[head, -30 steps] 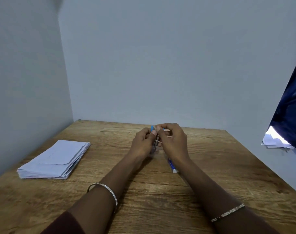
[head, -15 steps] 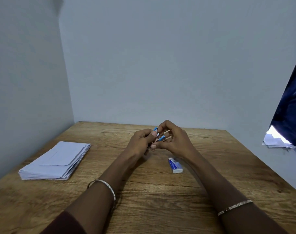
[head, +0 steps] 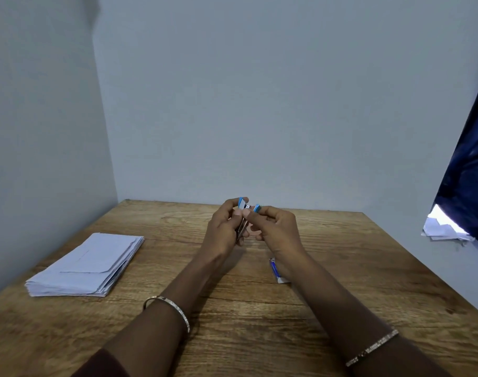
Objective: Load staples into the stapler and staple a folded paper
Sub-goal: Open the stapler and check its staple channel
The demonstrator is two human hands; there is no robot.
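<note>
A small blue and silver stapler (head: 244,208) is held up above the middle of the wooden table (head: 232,317), its two blue ends spread apart at the top. My left hand (head: 224,229) grips its metal body from the left. My right hand (head: 276,227) pinches its right blue end with thumb and forefinger. A small blue and white staple box (head: 276,270) lies on the table under my right wrist, partly hidden by it. A stack of folded white papers (head: 88,265) rests at the left of the table.
Grey walls close off the table at the back and left. A dark blue cloth (head: 469,170) hangs at the right, with white papers (head: 442,227) below it. Both wrists wear thin bangles.
Both hands have lifted slightly with the stapler. The stapler's blue ends now stand apart above my fingers. My right forearm has shifted back over the staple box.
</note>
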